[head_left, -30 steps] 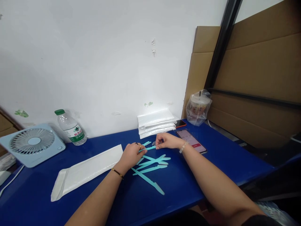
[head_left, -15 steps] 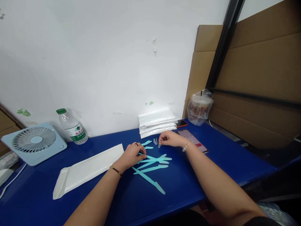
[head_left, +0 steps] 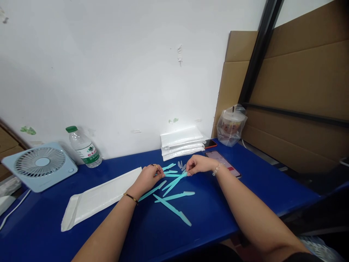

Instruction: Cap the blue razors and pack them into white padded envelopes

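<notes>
Several turquoise razor-like sticks (head_left: 174,213) lie on the blue table, some crossing each other. My left hand (head_left: 152,177) pinches the left end of one turquoise stick (head_left: 172,175). At that stick's right end, the fingers of my right hand (head_left: 196,165) are closed on its tip, where other sticks cross. Small clear caps (head_left: 180,165) rest just behind, left of my right hand. A long white padded envelope (head_left: 102,196) lies flat left of my left hand.
White envelopes (head_left: 182,141) are stacked against the wall, with phones (head_left: 223,162) to their right. A bagged cup (head_left: 231,125) stands in the back corner. A water bottle (head_left: 85,149) and blue fan (head_left: 40,163) are at left.
My right hand has moved from the clear caps onto the tip of a turquoise stick. My left hand has shifted slightly left, and some sticks have changed position. Another clear cap lies by the others.
</notes>
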`<state>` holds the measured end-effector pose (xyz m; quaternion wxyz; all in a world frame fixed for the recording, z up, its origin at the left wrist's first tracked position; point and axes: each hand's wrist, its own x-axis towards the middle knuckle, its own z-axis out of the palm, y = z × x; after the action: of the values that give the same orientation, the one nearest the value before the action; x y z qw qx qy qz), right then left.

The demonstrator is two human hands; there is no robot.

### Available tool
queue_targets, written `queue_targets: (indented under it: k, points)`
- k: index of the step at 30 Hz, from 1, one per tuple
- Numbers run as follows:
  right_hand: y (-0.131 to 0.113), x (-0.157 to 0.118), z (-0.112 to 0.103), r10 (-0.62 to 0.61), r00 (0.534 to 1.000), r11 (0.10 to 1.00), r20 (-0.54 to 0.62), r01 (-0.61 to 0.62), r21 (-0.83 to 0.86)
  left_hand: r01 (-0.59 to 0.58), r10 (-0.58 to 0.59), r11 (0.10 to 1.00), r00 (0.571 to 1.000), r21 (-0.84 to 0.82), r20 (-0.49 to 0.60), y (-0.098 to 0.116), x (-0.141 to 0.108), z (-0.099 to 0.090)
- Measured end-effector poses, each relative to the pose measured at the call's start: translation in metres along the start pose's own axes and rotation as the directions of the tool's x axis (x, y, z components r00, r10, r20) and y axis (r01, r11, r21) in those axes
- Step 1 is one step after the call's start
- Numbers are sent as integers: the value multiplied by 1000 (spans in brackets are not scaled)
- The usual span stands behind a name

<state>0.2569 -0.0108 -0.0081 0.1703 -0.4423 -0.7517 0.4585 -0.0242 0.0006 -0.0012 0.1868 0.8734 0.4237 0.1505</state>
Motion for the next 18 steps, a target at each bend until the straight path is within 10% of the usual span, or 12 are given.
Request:
queue_targets:
  k: [12,18]
  points:
    - [-3,-8,-7,7,999,999,-53,-9,-37,82,-85,996,990,-29,-115,-22,5,-2]
    - [-8,7,10,-119,958,992,-263,127,12,28,-32,999,994,-43,-101,-11,5,-1]
